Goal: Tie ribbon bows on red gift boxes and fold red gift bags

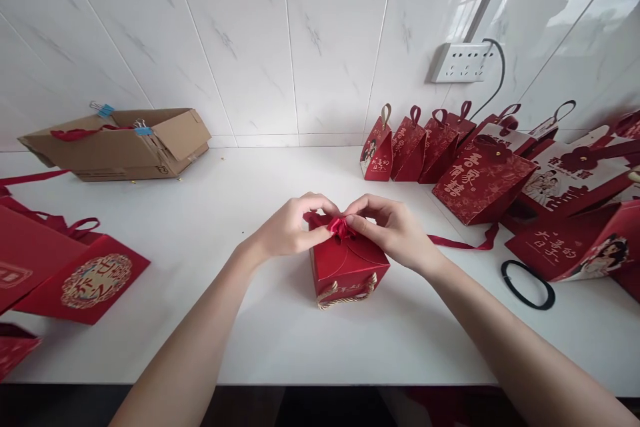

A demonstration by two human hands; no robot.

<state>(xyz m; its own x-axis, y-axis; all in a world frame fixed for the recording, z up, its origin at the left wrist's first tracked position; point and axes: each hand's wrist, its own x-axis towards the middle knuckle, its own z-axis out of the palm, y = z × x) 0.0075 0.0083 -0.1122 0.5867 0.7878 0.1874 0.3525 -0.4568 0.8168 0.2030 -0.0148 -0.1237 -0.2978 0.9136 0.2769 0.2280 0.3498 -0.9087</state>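
A red gift box [350,263] with curved top flaps stands upright on the white table in front of me. Its twisted rope handle [347,297] hangs down on the near side. On top of the box sits a red ribbon bow [342,228]. My left hand [300,223] pinches the bow from the left between thumb and fingers. From the right, my right hand [387,223] also pinches the bow, its thumb on top. The fingertips of both hands nearly meet over the middle of the lid. Part of the ribbon behind the fingers is hidden.
At the back left stands an open cardboard box [150,153] with clips on its rim. Larger red boxes [97,280] lie at the left. Several red gift boxes [480,180] crowd the right. A black ring [529,285] and a loose red ribbon [467,243] lie there too.
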